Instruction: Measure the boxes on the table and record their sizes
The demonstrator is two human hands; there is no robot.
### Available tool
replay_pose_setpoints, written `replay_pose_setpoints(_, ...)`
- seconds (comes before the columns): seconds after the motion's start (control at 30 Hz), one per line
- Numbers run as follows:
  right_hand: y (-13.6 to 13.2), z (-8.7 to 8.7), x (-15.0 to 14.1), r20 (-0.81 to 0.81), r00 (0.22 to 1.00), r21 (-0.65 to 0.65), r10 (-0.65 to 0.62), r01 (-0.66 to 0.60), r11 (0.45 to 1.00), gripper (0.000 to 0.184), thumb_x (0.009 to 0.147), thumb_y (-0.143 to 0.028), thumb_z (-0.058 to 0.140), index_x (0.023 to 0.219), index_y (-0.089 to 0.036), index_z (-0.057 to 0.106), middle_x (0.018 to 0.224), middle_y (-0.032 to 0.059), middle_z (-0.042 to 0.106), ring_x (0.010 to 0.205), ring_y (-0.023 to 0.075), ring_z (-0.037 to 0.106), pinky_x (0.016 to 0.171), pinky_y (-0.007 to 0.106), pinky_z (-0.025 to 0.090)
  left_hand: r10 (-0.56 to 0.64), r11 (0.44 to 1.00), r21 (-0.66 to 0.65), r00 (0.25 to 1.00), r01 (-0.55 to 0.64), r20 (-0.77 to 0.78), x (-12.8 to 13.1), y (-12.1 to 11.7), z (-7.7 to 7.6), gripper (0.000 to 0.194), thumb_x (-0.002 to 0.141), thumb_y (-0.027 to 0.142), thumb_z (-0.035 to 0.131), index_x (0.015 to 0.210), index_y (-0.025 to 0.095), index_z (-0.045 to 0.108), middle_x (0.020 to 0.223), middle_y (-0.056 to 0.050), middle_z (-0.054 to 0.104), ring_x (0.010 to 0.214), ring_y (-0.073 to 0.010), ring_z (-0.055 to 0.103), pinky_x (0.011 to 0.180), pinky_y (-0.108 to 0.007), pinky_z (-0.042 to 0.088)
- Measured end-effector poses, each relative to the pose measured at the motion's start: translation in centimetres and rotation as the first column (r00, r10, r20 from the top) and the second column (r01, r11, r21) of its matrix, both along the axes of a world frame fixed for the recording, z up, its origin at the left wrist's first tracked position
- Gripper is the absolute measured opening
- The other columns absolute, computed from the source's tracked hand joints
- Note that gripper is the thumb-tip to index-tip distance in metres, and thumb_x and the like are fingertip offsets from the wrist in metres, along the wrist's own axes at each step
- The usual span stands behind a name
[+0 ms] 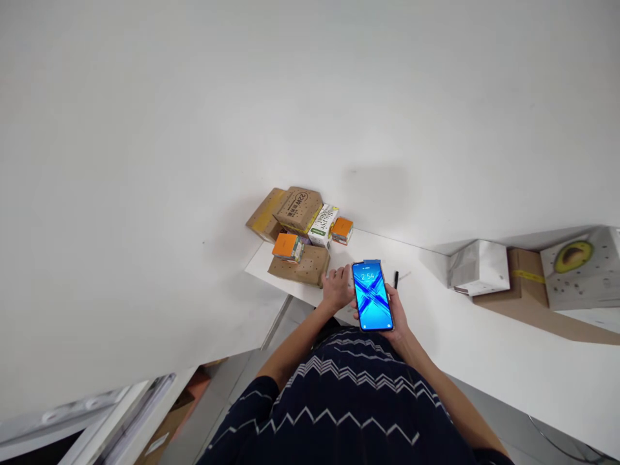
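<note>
A smartphone (372,298) rests in my right hand (397,316), whose fingers and thumb wrap its edges. Its screen is lit blue and shows 2:54. Close to the left side of the phone is my left hand (338,288), with its fingers loosely bent and slightly apart; I see nothing held in it, though its underside is hidden. A flat brown cardboard box (299,266) lies just beyond the left fingers. A small orange-topped box (288,247) stands on it. To the right of the phone, a black pen or marker (396,279) is on the white table (421,336).
Behind are brown cartons (300,210), a white "Super Meal" box (323,226) and another orange-topped box (342,230). At right stand a white box (479,268), a brown carton (527,278) and an avocado-printed box (581,265). A white wall (310,97) rises behind the table.
</note>
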State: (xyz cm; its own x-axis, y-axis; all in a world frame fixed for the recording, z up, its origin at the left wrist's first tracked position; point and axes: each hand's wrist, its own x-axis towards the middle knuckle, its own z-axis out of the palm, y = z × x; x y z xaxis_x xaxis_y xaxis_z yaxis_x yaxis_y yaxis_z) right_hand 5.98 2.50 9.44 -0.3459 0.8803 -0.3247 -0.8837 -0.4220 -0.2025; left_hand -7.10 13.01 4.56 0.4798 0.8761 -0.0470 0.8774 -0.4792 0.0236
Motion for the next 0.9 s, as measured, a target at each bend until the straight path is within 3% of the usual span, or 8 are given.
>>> replay_pose_setpoints(0.17,-0.4,0.2,1.0,0.129,0.983,-0.048,-0.130,0.138,0.989,0.053,0.086,-0.048,0.042,0.124,-0.013,0.054,0.101,0.0127,0.071,0.086,0.0266,0.068,0.070,0.041,0.056,0.006,1.000,-0.012,1.000,-0.006,-0.014,0.0,-0.2,0.3,0.073,0.079,0.055,0.052,0.142,0.023,0.034,0.129,-0.012,0.052,0.113,-0.0298,0.046,0.098,-0.047,0.030)
replay_pose_setpoints(0.3,-1.0,-2.2,3.4,0.403,0.870,-0.090,-0.285,0.348,0.933,0.049,0.081,-0.048,0.049,0.118,-0.017,0.057,0.102,0.0103,0.070,0.082,0.0250,0.068,0.068,0.039,0.056,0.008,1.000,0.003,1.000,-0.008,-0.001,0.0,-0.2,0.3,0.083,0.075,0.068,0.051,0.142,0.022,0.035,0.128,-0.013,0.053,0.113,-0.0313,0.046,0.098,-0.047,0.029)
replay_pose_setpoints(0.4,-2.5,-5.9,6.1,0.753,0.615,-0.157,-0.232,0.511,0.845,0.051,0.077,-0.052,0.050,0.114,-0.016,0.057,0.104,0.0091,0.066,0.080,0.0217,0.066,0.063,0.033,0.055,0.000,1.000,-0.001,1.000,0.000,0.010,-0.1,-0.2,0.1,0.086,0.073,0.070,0.053,0.141,0.021,0.035,0.129,-0.013,0.053,0.113,-0.0312,0.046,0.098,-0.047,0.029)
replay_pose_setpoints(0.47,-4.1,-8.6,7.8,0.947,0.320,-0.166,-0.029,0.564,0.809,0.061,0.075,-0.055,0.051,0.122,-0.016,0.052,0.111,0.0113,0.062,0.086,0.0229,0.064,0.066,0.033,0.053,-0.004,1.000,-0.001,1.000,0.004,0.020,-0.1,-0.1,-0.1,0.086,0.073,0.071,0.052,0.141,0.021,0.035,0.129,-0.013,0.052,0.112,-0.0312,0.046,0.098,-0.048,0.029)
replay_pose_setpoints(0.53,-6.0,-11.0,9.1,0.960,0.035,-0.248,0.279,0.573,0.781,0.072,0.075,-0.057,0.050,0.132,-0.013,0.044,0.114,0.0164,0.060,0.101,0.0291,0.059,0.080,0.040,0.049,-0.006,1.000,-0.002,1.000,0.006,0.027,-0.1,0.0,-0.2,0.086,0.073,0.071,0.052,0.141,0.020,0.035,0.130,-0.013,0.052,0.112,-0.0313,0.046,0.098,-0.049,0.029)
replay_pose_setpoints(0.63,-8.6,-13.2,9.6,0.798,-0.303,-0.293,0.521,0.561,0.774,0.075,0.077,-0.055,0.047,0.137,-0.011,0.038,0.124,0.0242,0.053,0.112,0.0393,0.052,0.089,0.052,0.041,-0.013,1.000,-0.017,1.000,0.014,0.021,-0.1,0.1,-0.1,0.087,0.073,0.069,0.052,0.141,0.020,0.034,0.131,-0.013,0.050,0.113,-0.0314,0.045,0.099,-0.050,0.029)
replay_pose_setpoints(0.77,-10.6,-14.6,8.8,0.637,-0.520,-0.224,0.569,0.582,0.782,0.070,0.080,-0.051,0.045,0.139,-0.015,0.035,0.125,0.0259,0.050,0.113,0.0434,0.048,0.084,0.059,0.039,-0.030,0.998,-0.047,0.999,0.030,-0.013,-0.3,0.2,0.1,0.089,0.072,0.061,0.058,0.144,0.019,0.027,0.133,-0.013,0.048,0.116,-0.0320,0.042,0.099,-0.049,0.029)
replay_pose_setpoints(0.9,-10.6,-15.6,8.7,0.622,-0.554,-0.206,0.554,0.566,0.798,0.068,0.081,-0.050,0.044,0.137,-0.012,0.038,0.124,0.0260,0.049,0.116,0.0428,0.044,0.086,0.057,0.038,-0.085,0.992,-0.097,0.996,0.081,-0.037,-0.6,0.3,0.4,0.087,0.073,0.048,0.061,0.146,0.021,0.022,0.134,-0.011,0.047,0.115,-0.0300,0.043,0.096,-0.045,0.032)
